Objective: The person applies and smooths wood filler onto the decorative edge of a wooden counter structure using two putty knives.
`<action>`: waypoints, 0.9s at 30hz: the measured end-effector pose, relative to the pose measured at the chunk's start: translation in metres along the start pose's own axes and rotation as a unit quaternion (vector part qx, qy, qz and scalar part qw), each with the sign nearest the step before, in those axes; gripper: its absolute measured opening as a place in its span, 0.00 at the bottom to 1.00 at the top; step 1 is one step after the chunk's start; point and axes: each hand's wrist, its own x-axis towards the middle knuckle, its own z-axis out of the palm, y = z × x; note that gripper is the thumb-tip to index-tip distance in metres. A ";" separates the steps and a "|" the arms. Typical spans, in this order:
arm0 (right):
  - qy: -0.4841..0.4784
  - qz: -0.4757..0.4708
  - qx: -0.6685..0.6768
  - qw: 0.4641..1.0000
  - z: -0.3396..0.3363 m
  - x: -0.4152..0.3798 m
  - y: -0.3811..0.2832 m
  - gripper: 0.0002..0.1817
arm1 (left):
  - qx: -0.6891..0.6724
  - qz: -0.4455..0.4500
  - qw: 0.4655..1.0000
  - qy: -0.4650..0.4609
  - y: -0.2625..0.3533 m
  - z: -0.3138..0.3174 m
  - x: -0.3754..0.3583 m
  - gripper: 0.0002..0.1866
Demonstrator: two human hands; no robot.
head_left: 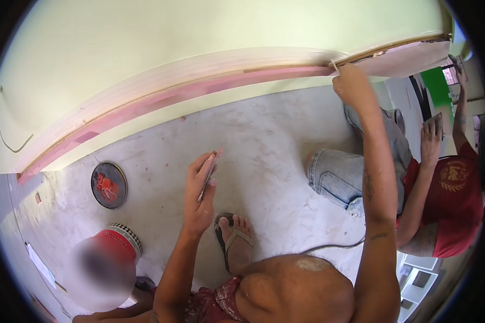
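While left hand (199, 202) pinches thin scraper (207, 180) — right hand (354, 88) grips pale blade (334, 67) at pink strip (285, 74), fingers (338, 86) curled.

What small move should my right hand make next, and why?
I'd probably ease the right hand's thin tool gently along the groove: its end is right by it, and the edge there looks ragged. The left hand holds a flat blade tipped with pink paste away from the wall.
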 end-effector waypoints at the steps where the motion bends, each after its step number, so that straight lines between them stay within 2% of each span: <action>1: -0.027 -0.006 -0.023 0.999 0.001 0.000 -0.004 0.15 | -0.001 0.000 1.000 0.001 -0.001 0.000 0.000 0.25; 3: -0.055 -0.014 -0.047 0.997 0.001 -0.002 -0.005 0.15 | 0.010 -0.009 1.000 -0.005 -0.002 -0.002 -0.001 0.25; 5: 0.004 0.022 0.016 1.000 -0.003 -0.004 0.005 0.13 | 0.003 -0.010 1.000 0.002 -0.003 -0.002 -0.001 0.25; 12: -0.015 0.015 0.000 1.000 -0.002 0.001 0.008 0.11 | -0.012 -0.017 1.000 0.011 -0.003 -0.001 -0.003 0.28; 17: -0.009 -0.041 -0.070 0.997 0.016 0.003 0.004 0.13 | -0.002 -0.014 1.000 0.002 -0.004 -0.003 -0.001 0.27; 21: -0.038 -0.039 -0.116 0.992 0.018 -0.004 -0.014 0.12 | -0.002 -0.011 1.000 0.000 -0.006 -0.004 -0.001 0.26; 23: 0.024 -0.062 -0.035 0.997 0.020 -0.006 -0.003 0.11 | -0.012 -0.018 1.000 0.008 -0.004 -0.004 -0.002 0.27; 24: 0.023 -0.064 -0.036 0.997 0.015 -0.005 0.001 0.11 | -0.020 -0.024 0.999 0.013 -0.004 -0.004 -0.002 0.29; 27: 0.032 -0.008 0.015 0.999 0.001 -0.003 0.016 0.11 | -0.022 -0.022 0.999 0.011 -0.005 -0.005 -0.004 0.29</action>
